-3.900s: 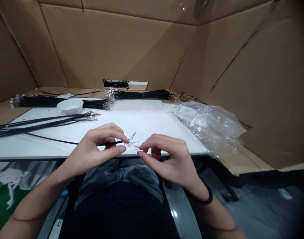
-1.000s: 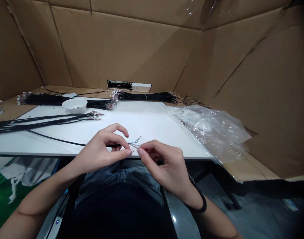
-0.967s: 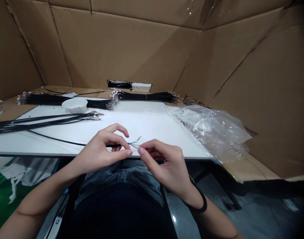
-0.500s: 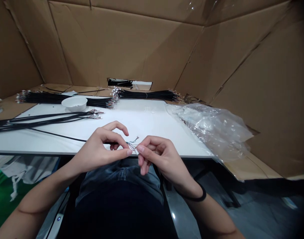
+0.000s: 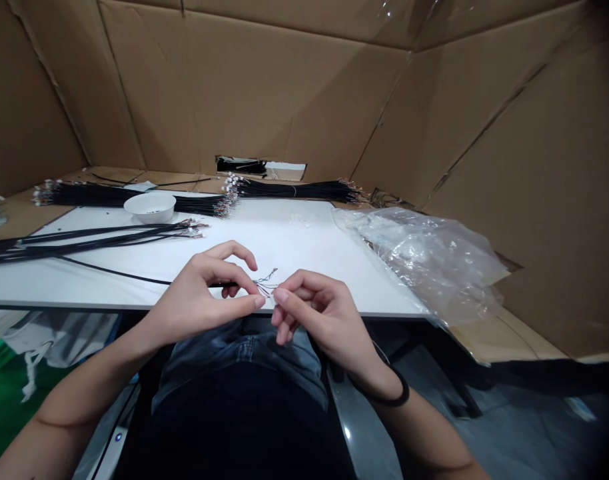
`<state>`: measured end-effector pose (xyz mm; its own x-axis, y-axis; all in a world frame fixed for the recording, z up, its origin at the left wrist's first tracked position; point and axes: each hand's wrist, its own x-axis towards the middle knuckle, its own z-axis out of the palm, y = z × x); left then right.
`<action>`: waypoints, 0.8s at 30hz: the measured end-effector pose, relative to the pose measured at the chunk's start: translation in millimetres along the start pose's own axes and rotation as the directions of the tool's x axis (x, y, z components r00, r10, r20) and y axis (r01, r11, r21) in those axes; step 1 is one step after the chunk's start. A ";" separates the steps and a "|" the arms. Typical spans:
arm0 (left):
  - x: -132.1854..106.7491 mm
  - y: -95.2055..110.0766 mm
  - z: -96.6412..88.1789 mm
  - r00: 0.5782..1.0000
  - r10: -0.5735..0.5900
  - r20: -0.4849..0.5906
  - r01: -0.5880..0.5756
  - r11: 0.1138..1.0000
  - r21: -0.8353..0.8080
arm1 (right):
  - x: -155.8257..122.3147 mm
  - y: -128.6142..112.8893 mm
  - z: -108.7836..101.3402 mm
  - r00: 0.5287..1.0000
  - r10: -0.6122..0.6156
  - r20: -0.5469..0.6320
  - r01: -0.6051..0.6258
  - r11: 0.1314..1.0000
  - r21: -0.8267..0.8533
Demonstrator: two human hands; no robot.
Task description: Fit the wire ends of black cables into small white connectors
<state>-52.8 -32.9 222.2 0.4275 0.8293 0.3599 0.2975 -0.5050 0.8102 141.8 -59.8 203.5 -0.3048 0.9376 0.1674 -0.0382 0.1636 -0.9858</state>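
My left hand (image 5: 204, 293) pinches the end of a thin black cable (image 5: 119, 274) that runs left across the white table (image 5: 284, 240). Fine coloured wires (image 5: 266, 283) fan out of the cable end just past my left fingertips. My right hand (image 5: 317, 313) has its thumb and forefinger pinched together at those wire ends, over the table's front edge. What the right fingertips hold is too small to make out. A black band sits on my right wrist.
Loose black cables (image 5: 84, 237) lie at the left. Two bundles of black cables (image 5: 294, 190) lie along the back, beside a white bowl (image 5: 149, 207). A crumpled clear plastic bag (image 5: 424, 257) covers the right side. Cardboard walls (image 5: 264, 87) enclose the table.
Over the last second my right hand drew slightly toward me and its lower fingers curled under. My left hand kept its pinch on the cable end.
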 end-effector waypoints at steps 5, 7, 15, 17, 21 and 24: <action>0.3 -0.5 0.2 1.000 -0.004 -0.003 0.004 1.000 0.012 | -6.9 7.0 4.1 0.808 -0.588 0.029 0.474 0.621 -0.624; 0.4 -1.6 0.5 1.000 0.009 0.013 -0.009 1.000 0.021 | -9.1 9.3 5.8 0.730 -0.676 0.099 0.517 0.453 -0.726; 1.7 -5.2 -3.1 0.996 0.050 0.077 -0.051 0.999 0.008 | -10.9 7.2 8.9 0.852 -0.523 -0.006 0.436 0.717 -0.543; 1.4 -5.0 -3.9 0.994 0.063 0.090 -0.064 0.998 0.005 | -9.6 5.8 7.8 0.901 -0.433 -0.033 0.368 0.801 -0.472; 0.6 -4.0 -4.4 0.991 0.089 0.101 -0.089 0.996 -0.001 | -7.0 2.5 5.6 0.956 -0.291 -0.041 0.264 0.911 -0.318; 1.4 -4.6 -6.2 0.990 0.083 0.114 -0.082 0.997 -0.014 | -6.3 2.1 5.5 0.937 -0.347 -0.030 0.315 0.881 -0.353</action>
<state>-58.9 -27.9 221.8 0.5453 0.7518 0.3706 0.2495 -0.5677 0.7845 138.4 -67.1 200.4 -0.2441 0.8314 0.4992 0.2060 0.5475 -0.8111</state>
